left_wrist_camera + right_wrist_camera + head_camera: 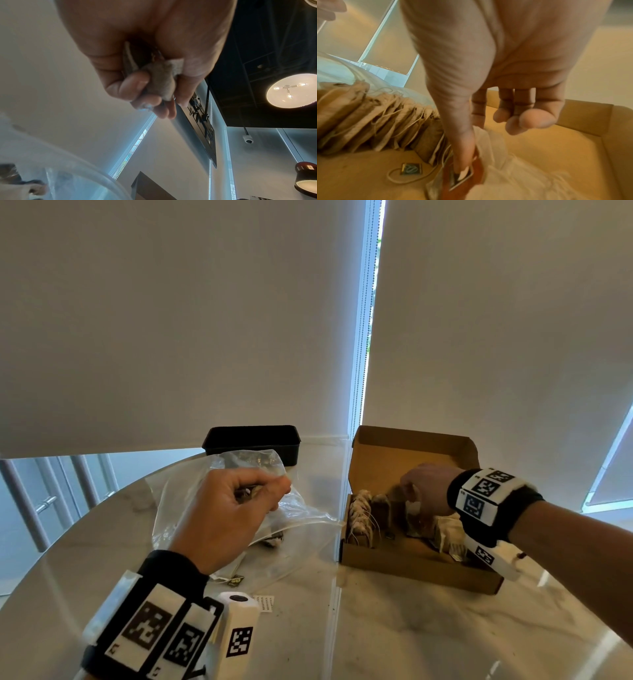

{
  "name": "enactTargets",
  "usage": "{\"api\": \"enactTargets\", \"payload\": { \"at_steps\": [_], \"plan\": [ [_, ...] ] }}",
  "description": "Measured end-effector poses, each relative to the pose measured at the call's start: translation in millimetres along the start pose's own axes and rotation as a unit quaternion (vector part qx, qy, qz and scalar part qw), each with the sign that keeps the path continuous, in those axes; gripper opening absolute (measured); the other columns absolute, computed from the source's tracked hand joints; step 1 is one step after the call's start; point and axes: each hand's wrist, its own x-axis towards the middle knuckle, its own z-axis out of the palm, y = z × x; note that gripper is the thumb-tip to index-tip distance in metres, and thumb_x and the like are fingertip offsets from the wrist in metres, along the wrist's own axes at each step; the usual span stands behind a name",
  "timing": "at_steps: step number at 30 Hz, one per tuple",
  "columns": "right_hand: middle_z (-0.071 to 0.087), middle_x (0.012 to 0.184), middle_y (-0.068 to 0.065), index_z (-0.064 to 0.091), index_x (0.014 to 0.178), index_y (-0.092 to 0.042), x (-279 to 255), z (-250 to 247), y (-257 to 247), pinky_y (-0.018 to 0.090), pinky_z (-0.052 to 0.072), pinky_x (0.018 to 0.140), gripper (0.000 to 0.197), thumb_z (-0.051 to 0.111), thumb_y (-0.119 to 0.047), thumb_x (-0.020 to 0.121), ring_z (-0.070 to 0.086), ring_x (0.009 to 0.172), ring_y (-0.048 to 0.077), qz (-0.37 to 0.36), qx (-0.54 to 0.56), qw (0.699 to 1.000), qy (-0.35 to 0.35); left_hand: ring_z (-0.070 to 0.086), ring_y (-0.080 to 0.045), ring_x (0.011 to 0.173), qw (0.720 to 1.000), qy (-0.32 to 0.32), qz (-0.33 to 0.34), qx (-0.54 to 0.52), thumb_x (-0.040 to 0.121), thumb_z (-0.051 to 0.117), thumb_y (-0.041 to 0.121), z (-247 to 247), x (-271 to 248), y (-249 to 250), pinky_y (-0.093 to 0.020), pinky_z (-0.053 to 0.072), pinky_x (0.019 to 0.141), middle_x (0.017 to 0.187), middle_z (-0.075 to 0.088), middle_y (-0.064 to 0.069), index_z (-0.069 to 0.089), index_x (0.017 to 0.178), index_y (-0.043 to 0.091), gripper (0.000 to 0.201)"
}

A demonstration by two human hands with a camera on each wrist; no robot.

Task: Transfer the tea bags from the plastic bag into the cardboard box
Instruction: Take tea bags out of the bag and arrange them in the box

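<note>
Holding at far left: the left hand [227, 510] hovers above the plastic bag [191, 501], fingers curled round a small clutch of tea bags [160, 79] seen in the left wrist view.
Plastic bag: clear and crumpled, it lies on the marble table [394, 621] left of the box; a few dark tea bags and paper tags show at its near edge.
Black tray: a black plastic tray [251, 441] stands behind the bag, touching nothing in play.
Cardboard box: the cardboard box [418, 571] sits open, lid upright; a row of tea bags [373, 124] stands on edge along its left side.
Right hand: the right hand [428, 491] reaches into the box, thumb and forefinger pinching a tea bag [465, 174] low beside the row, other fingers loose.
Step in hand: likely seating this bag in the box while the left hand's clutch waits.
Next move: probably release, then carry the left hand's bags across over the box wall; strings may tangle, so they need placing rather than dropping.
</note>
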Motion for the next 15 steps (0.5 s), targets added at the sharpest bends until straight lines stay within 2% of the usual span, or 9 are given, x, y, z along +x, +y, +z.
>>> {"api": "enactTargets", "payload": {
  "at_steps": [2,5,8,12,15],
  "plan": [
    [0.053,0.104,-0.004,0.057,0.098,-0.026,1,2,-1,0.02,0.036,0.063,0.02,0.069,-0.022,0.082,0.05,0.094,0.017,-0.018,0.001,1.0,-0.005,0.054,0.005,0.046,1.0,-0.001,-0.003,-0.001,0.085,0.064,0.026,0,-1,0,-0.007,0.04,0.051,0.057,0.065,0.014,0.075,0.079,0.018,0.014],
    [0.053,0.102,-0.006,0.057,0.106,-0.027,1,3,-1,0.025,0.04,0.072,0.029,0.071,-0.024,0.081,0.05,0.096,0.016,-0.034,-0.001,0.999,-0.03,0.054,0.003,0.048,1.0,-0.009,0.001,0.011,0.084,0.063,0.029,1,-2,-1,-0.011,0.042,0.053,0.059,0.065,0.013,0.074,0.078,0.022,0.014],
    [0.057,0.101,-0.006,0.056,0.109,-0.028,1,5,-3,0.027,0.043,0.073,0.031,0.071,-0.025,0.082,0.053,0.095,0.017,-0.05,-0.013,0.998,-0.043,0.053,0.002,0.047,1.0,-0.01,0.004,0.017,0.083,0.064,0.031,0,-2,-1,-0.01,0.042,0.053,0.059,0.065,0.01,0.074,0.076,0.024,0.014],
    [0.061,0.112,-0.002,0.057,0.117,-0.029,1,9,-8,0.03,0.048,0.079,0.034,0.067,-0.03,0.084,0.057,0.101,0.02,-0.063,-0.043,0.995,-0.058,0.054,0.001,0.048,1.0,-0.008,0.011,0.017,0.082,0.064,0.029,0,-2,1,-0.008,0.042,0.053,0.059,0.066,0.011,0.074,0.075,0.026,0.013],
    [0.061,0.112,0.0,0.057,0.117,-0.027,3,8,-11,0.031,0.049,0.08,0.041,0.072,-0.034,0.08,0.057,0.101,0.021,-0.066,-0.063,0.994,-0.064,0.054,0.003,0.048,1.0,-0.007,0.013,0.021,0.083,0.065,0.029,-1,-2,1,-0.007,0.042,0.053,0.06,0.066,0.013,0.074,0.074,0.027,0.012]
  ]
}}
